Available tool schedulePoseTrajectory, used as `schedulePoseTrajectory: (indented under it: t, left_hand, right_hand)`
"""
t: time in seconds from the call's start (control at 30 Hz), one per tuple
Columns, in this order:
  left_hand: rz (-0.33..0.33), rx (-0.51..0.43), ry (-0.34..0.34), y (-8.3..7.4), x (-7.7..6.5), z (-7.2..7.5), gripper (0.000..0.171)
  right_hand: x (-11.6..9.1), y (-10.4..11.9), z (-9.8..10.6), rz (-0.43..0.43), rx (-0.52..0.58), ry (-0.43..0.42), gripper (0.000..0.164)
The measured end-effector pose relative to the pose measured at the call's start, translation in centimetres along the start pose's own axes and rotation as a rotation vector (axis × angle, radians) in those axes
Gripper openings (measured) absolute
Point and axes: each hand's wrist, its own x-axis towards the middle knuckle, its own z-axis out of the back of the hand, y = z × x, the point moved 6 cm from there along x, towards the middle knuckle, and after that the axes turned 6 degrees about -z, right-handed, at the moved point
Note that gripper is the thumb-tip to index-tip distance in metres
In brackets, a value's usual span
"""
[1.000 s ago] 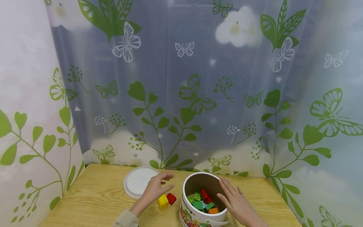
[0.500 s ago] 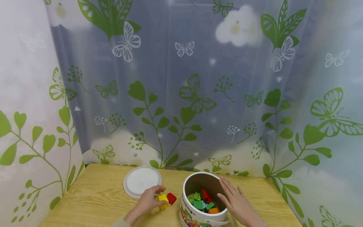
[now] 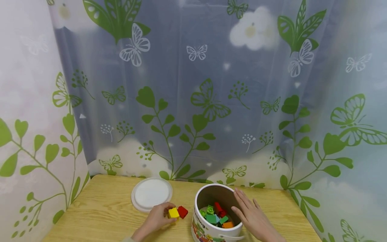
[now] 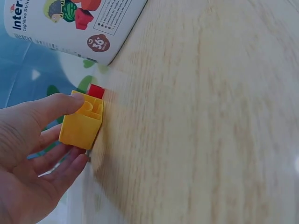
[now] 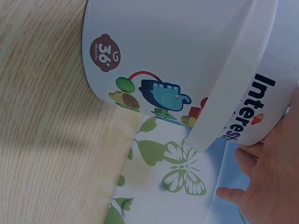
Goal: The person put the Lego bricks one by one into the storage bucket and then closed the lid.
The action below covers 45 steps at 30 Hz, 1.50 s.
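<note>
My left hand [image 3: 156, 217] grips a yellow toy block [image 3: 173, 213] between thumb and fingers, low over the table. The left wrist view shows the thumb on the top end of the yellow block [image 4: 80, 128] and fingers behind it. Right beside it lies a red block [image 3: 182, 211], mostly hidden behind the yellow one in that view. To the right stands a white printed bucket [image 3: 201, 232] with several green, red, blue and orange blocks inside. My right hand [image 3: 252, 215] rests with straight fingers against the bucket's right rim. In the right wrist view part of this hand [image 5: 275, 172] shows beside the bucket.
A round white lid [image 3: 152, 194] lies flat on the wooden table [image 3: 102, 205], behind and left of the blocks. The bucket's white handle [image 3: 231, 237] hangs at its front. A patterned curtain [image 3: 193, 134] rises along the table's back edge.
My left hand has come down toward the table and closed its fingers on the yellow block. The right hand and the bucket have stayed in place.
</note>
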Motion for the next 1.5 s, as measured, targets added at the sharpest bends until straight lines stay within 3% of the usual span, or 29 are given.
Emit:
schedulePoseTrajectory:
  t: [0.27,0.53,0.77,1.13,1.5]
  left_hand:
    - [-0.015,-0.074,-0.03,-0.4,0.4,1.1,0.045]
    - [-0.046,-0.053,-0.088,-3.0,0.9,3.4,0.044]
    - [-0.051,-0.034,-0.089,-4.6,1.5,4.6,0.047]
    - [-0.099,-0.012,-0.083,-7.5,3.1,5.3,0.048]
    - [-0.158,-0.048,-0.073,-10.9,5.9,4.5,0.045]
  right_hand:
    - [0.0,0.0,-0.1,-0.011,0.009,0.005,0.061]
    - [-0.1,-0.1,0.0,-0.015,0.003,0.002,0.062]
    - [-0.1,-0.1,0.1,-0.012,0.0,0.0,0.062]
    - [0.0,-0.2,0.0,-0.008,-0.001,0.0,0.062]
    - [0.0,0.0,0.0,0.002,0.003,-0.003,0.063]
